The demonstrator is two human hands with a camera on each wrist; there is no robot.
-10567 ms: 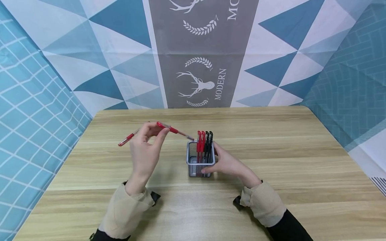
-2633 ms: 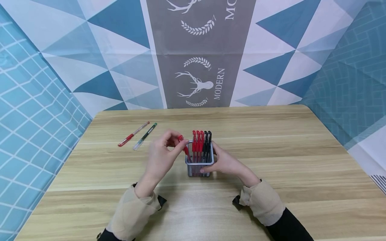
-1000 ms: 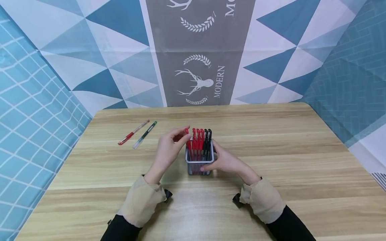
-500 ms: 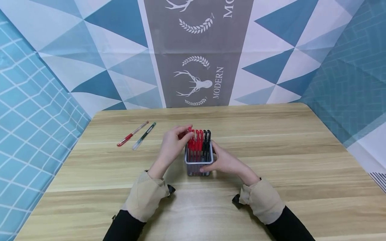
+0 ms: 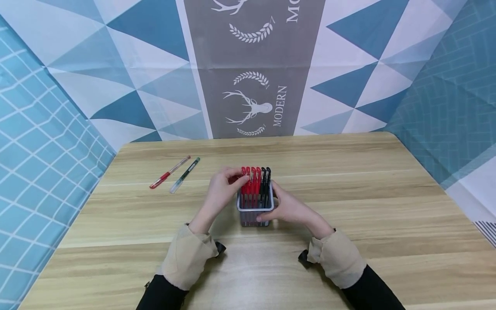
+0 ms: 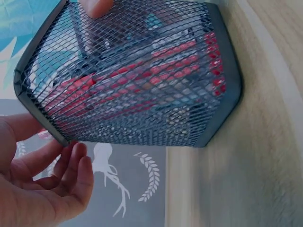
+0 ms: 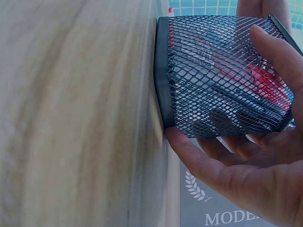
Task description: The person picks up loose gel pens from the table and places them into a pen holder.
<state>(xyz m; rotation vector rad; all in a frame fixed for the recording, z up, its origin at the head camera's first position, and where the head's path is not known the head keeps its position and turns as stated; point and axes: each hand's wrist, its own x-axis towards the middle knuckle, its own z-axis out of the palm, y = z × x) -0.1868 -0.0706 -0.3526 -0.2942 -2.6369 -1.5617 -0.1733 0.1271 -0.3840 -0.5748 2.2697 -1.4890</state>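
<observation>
Both hands (right (image 5: pixel 288 207) cupping) at mesh holder (image 5: pixel 255 215).

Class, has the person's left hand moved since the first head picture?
Yes. The left hand came right and down to the mesh pen holder.

Pen holder (image 5: pixel 255 211) mid-table, hemmed by left hand (image 5: pixel 221 192) and right hand (image 5: pixel 288 208). Two loose pens (image 5: pixel 175 175) lie far left. Right half of table (image 5: pixel 368 193) open; backdrop (image 5: pixel 255 86) blocks behind.
</observation>
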